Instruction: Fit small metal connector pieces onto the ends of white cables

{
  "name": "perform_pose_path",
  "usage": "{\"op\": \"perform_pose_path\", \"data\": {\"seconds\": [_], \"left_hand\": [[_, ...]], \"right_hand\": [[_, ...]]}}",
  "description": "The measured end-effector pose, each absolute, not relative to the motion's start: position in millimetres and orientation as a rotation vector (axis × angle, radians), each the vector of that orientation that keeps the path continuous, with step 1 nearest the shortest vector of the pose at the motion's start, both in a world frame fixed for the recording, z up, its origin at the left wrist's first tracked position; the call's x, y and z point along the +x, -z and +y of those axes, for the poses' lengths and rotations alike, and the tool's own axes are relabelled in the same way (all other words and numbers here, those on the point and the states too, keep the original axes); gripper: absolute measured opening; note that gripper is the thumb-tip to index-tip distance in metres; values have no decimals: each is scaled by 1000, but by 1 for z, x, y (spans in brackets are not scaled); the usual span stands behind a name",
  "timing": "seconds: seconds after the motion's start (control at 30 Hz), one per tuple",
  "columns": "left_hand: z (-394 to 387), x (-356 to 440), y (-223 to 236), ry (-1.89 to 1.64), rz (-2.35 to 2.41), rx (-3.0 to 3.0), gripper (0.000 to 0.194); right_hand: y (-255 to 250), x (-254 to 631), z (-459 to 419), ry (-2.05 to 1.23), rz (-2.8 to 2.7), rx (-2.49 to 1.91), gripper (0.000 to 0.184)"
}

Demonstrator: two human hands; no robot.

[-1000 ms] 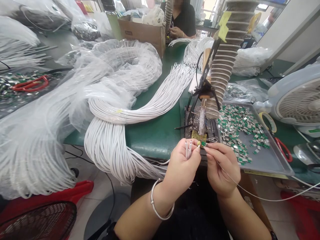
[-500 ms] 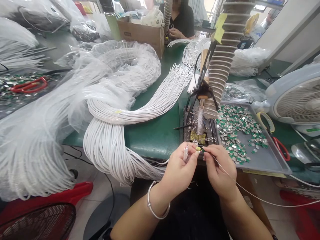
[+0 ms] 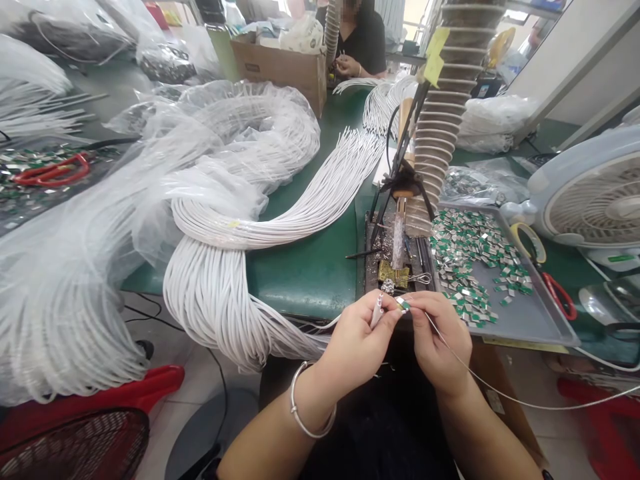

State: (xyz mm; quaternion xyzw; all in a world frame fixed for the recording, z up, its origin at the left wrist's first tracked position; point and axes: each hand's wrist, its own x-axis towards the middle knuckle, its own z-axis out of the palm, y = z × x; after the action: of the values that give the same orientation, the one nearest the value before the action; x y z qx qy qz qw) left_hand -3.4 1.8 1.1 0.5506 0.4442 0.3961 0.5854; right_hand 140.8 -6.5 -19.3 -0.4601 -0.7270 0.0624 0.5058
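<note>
Judging by the loose boards [image 3: 470, 267] in the tray [image 3: 537, 319] and white cables [image 3: 207, 290] draped over the tabletop [image 3: 293, 277], much seems left; whether anything is joined to the small board [image 3: 403, 303] cannot be told. That board is held before the soldering iron [image 3: 399, 241] by the left hand [image 3: 357, 339], cable ends [image 3: 379, 311] also being gripped; a thin wire [image 3: 493, 385] is pinched by the right hand [image 3: 444, 341]. Both forearms are angled inward.
</note>
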Motion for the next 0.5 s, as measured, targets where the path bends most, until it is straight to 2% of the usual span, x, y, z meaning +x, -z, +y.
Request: {"op": "perform_pose_path", "data": {"seconds": [0.5], "left_hand": [[1, -11, -3, -842, 1047, 1337, 15]], "right_hand": [[8, 147, -5, -313, -1896, -1056, 14]]}}
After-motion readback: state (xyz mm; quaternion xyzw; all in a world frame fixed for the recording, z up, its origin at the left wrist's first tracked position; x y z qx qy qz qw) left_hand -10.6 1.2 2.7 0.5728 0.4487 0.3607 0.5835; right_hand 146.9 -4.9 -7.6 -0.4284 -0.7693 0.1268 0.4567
